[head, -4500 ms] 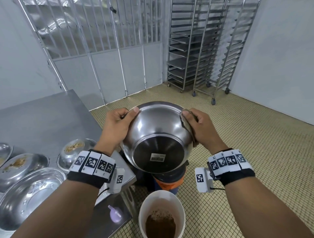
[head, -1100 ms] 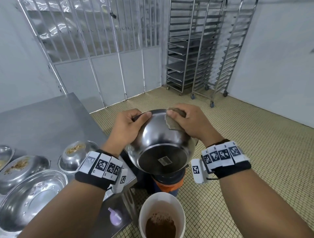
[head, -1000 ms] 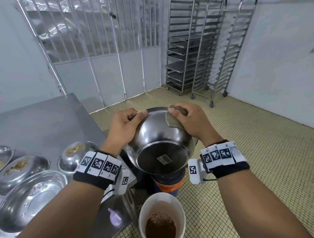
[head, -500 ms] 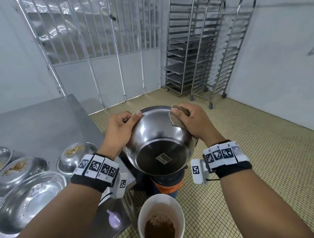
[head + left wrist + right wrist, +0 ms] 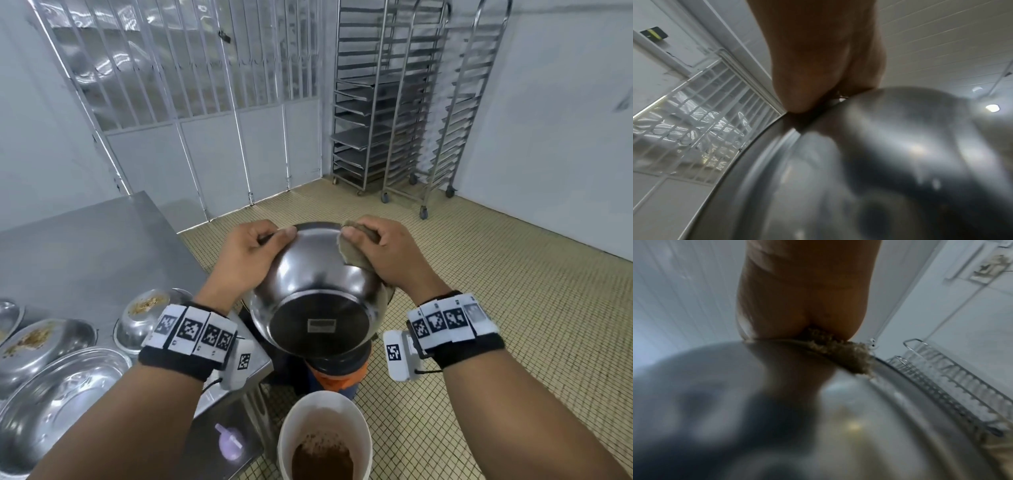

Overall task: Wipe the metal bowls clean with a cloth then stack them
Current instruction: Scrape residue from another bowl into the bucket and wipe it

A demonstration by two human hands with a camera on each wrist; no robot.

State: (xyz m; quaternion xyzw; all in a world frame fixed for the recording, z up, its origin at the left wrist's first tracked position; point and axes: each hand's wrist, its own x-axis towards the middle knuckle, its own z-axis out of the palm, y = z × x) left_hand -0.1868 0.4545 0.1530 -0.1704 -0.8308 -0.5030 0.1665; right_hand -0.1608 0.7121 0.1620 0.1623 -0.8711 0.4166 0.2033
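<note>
I hold a shiny metal bowl [image 5: 315, 294] in the air, tilted so its flat base with a small label faces me. My left hand [image 5: 253, 253] grips its upper left rim, thumb on the outer wall. My right hand [image 5: 380, 253] holds a brown cloth [image 5: 356, 253] folded over the upper right rim. In the left wrist view my left hand [image 5: 818, 65] meets the blurred bowl [image 5: 879, 162] at its rim. The right wrist view shows my right hand [image 5: 803, 296] pinching the frayed cloth [image 5: 846, 355] onto the bowl [image 5: 818, 418] rim.
A steel table [image 5: 85, 246] at the left carries several dirty metal bowls [image 5: 144, 318], some with crumbs. A white bucket [image 5: 323, 442] of brown waste stands on the tiled floor below the held bowl. Two tall tray racks [image 5: 394, 102] stand at the far wall.
My right hand has slid the cloth along the bowl's rim from the right side to the upper right. The left hand keeps its grip.
</note>
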